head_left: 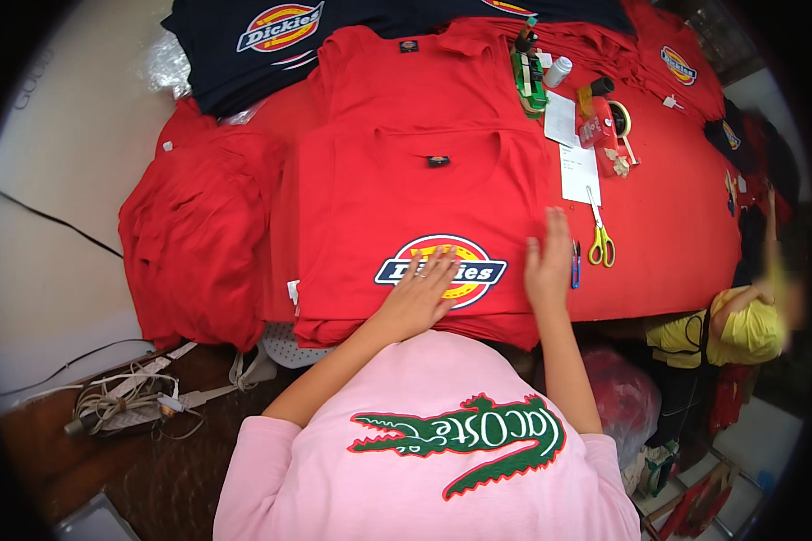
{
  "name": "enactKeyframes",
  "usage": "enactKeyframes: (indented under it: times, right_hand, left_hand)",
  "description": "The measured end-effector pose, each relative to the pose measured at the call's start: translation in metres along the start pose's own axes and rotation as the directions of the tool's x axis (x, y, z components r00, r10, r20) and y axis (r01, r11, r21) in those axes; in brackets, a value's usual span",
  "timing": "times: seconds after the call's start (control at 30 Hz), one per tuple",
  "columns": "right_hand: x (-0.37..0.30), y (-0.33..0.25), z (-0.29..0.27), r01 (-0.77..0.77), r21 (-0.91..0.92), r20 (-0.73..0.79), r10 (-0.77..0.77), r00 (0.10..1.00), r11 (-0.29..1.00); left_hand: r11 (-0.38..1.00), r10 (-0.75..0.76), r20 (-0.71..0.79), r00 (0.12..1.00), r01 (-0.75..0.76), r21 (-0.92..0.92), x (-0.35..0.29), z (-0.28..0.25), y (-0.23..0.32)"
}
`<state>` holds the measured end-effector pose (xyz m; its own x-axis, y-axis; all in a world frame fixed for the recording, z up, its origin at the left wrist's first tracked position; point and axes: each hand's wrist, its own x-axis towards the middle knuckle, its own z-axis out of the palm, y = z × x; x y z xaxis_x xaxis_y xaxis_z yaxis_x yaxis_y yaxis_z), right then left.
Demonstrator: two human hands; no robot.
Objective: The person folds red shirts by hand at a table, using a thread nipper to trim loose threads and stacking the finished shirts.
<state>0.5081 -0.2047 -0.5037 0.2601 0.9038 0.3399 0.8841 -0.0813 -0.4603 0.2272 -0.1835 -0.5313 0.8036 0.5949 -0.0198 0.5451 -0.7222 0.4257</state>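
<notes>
A red T-shirt [352,194] lies smoothed out on top of a stack of red shirts in front of me, its neckline away from me and a round-and-banner print on its chest. My left hand [421,290] rests flat across that print with the fingers stretched out. Along the shirt's right edge lies my right hand [549,266], fingers straight and pointing away from me, holding nothing. Yellow-handled scissors [602,245] and a slim blue tool [576,263] lie just right of it on the red-covered table [677,234].
Red garments [198,234] are heaped at left; navy shirts [230,63] lie at the far left. Paper slips [579,176], a tape roll [619,117], a white spool [558,71] and a green holder [528,86] stand beyond the scissors. A person in yellow [749,334] is at right.
</notes>
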Motion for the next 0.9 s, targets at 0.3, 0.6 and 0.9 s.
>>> enactKeyframes:
  times: [0.3, 0.6, 0.9]
  right_hand:
    - [0.031, 0.009, 0.063, 0.149, -0.211, 0.240, -0.097, 0.966, 0.966]
    - [0.024, 0.072, 0.024, -0.112, -0.078, 0.295, 0.130, 0.947, 0.991]
    - [-0.109, 0.105, -0.041, -0.720, 0.431, 0.365, 0.624, 0.691, 0.544]
  left_hand:
    - [0.832, -0.372, -0.338, 0.864, 0.472, 0.292, -0.014, -0.053, -0.134]
    - [0.712, -0.695, -0.348, 0.629, 0.669, -0.213, -0.064, -0.060, -0.144]
    - [0.280, -0.954, -0.142, 0.263, 0.622, -0.731, -0.189, -0.038, -0.083]
